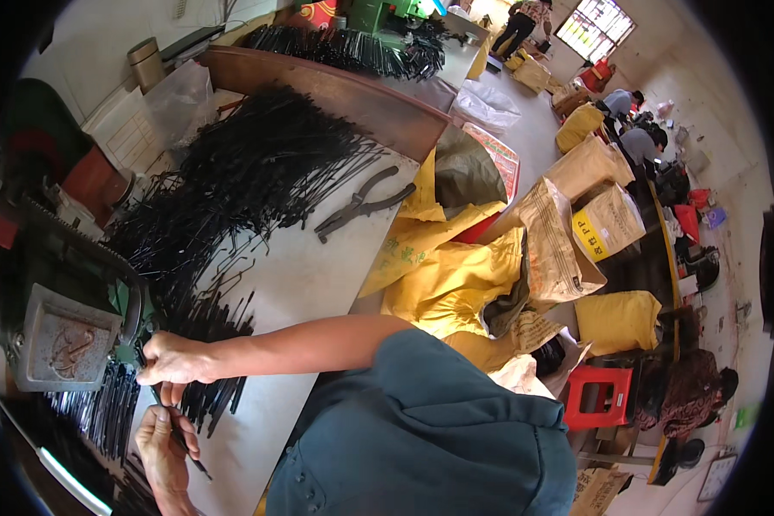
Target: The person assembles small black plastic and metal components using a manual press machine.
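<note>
My left hand (162, 443) is closed around a thin black rod (199, 466), whose free end sticks out toward the tabletop. Just above it, my right hand (176, 361) has its fingers pinched together at the working head of a green machine (133, 301). What those fingertips grip is hidden; the rod's upper end runs up close under them. Beside both hands, loose black rods (219, 396) lie on the pale tabletop (305, 284). More black rods (112, 408) are lined up under the machine's metal tray (69, 340), which holds small brownish pieces.
A large heap of bent black rods (249, 163) covers the table's far part, against a brown board (335, 90). Black-handled pliers (365, 202) lie near the right edge. Yellow sacks (456, 284) and a red stool (598, 396) stand on the floor. Other people work farther off.
</note>
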Demonstrator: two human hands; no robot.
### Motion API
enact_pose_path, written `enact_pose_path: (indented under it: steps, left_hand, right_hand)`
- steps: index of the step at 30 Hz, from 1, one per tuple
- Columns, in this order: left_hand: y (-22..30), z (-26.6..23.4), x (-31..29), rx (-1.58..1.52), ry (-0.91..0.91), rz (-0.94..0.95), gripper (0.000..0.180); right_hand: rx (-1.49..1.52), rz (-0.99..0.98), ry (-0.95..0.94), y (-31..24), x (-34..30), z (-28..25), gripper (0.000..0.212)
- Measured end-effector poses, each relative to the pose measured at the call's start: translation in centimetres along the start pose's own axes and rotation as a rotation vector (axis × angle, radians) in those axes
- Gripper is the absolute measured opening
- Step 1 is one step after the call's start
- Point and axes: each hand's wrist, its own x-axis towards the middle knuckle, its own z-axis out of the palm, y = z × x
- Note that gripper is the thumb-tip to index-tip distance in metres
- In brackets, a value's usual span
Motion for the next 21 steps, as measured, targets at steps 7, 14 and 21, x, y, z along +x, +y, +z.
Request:
enact_pose_path:
  steps: [7, 14, 21]
  left_hand:
    - [0.5, -1.5, 0.4, 0.213, 0.007, 0.018, 0.026]
    - [0.3, 1.5, 0.8, 1.149, 0.421, 0.814, 0.026]
    - [-0.5, -0.1, 3.2, -0.482, 0.184, -0.022, 0.022]
  right_hand:
    - [0.194, 0.022, -0.121, -0.9, -0.3, -1.6, 0.021]
    - [0.333, -0.100, 0.219, -2.1, 0.2, -4.4, 0.023]
    - [0.438, -0.100, 0.301, -2.0, 0.9, -3.9, 0.013]
